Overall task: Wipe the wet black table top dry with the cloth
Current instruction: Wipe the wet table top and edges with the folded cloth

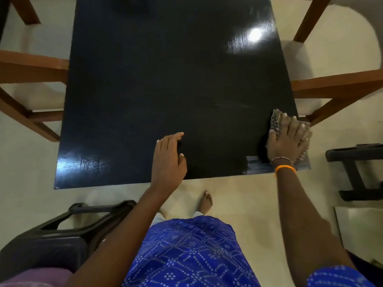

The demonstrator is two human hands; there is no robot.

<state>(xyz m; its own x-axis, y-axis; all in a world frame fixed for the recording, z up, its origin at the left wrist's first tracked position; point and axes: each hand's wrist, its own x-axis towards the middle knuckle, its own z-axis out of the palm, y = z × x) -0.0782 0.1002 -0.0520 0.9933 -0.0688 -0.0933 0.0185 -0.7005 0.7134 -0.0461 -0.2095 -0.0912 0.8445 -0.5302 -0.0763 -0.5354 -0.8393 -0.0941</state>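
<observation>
Pale, smooth floor tiles (238, 195) surround a rectangular black tabletop (165, 90), whose glossy surface shows a fine wood-grain texture where light glares near the far right and at the near left corner. Brown wooden chair frames (33, 67) with straight, squared rails stand on both sides of it, and a dark moulded plastic chair (51, 241) sits at the lower left. Near the tabletop's near right corner lies the cloth (276, 121), a nubby, speckled grey-and-tan piece, bunched and flattened against the surface. The right hand (288, 139) presses down on it with the palm flat and the fingers spread, so its grip is wide, bearing on the cloth rather than closing round it. An orange band and a thin beaded bracelet circle that wrist. A streaky bluish patch shows just beside the hand at the tabletop's near edge. The left hand (169, 160) rests empty near the middle of the near edge, fingers loosely extended, grip wide.
</observation>
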